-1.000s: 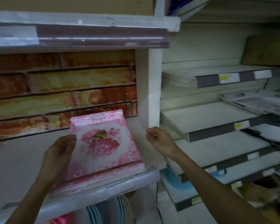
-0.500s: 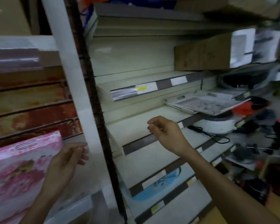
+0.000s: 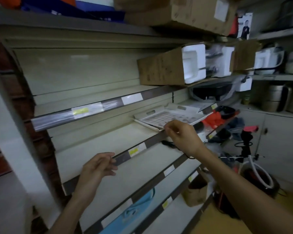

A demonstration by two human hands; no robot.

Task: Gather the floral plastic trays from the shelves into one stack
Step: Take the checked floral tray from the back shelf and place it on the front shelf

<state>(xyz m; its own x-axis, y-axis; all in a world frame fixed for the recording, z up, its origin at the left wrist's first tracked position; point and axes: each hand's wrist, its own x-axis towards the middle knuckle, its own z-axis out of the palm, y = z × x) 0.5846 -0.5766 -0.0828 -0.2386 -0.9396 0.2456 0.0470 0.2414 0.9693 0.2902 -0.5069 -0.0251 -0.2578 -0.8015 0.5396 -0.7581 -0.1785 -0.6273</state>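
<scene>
Pale plastic trays with a checked print (image 3: pixel 169 116) lie flat on the middle shelf (image 3: pixel 98 142), slot handles toward the back. My right hand (image 3: pixel 183 135) hovers just in front of their near corner, at the shelf's front strip, fingers loosely curled and holding nothing. My left hand (image 3: pixel 98 168) is lower and to the left, in front of the same shelf's edge, fingers relaxed and empty. The pink floral trays are out of view.
A cardboard box with white foam (image 3: pixel 169 66) sits on the shelf above. Black cable (image 3: pixel 167 144) lies on the shelf below the trays. A blue item (image 3: pixel 139 206) rests on a lower shelf. Pots and hoses crowd the right (image 3: pixel 260 176).
The view has swung right, away from the pink floral trays my left hand was resting on. Both hands have moved to the right-hand shelving; my right hand has reached close to the checked trays.
</scene>
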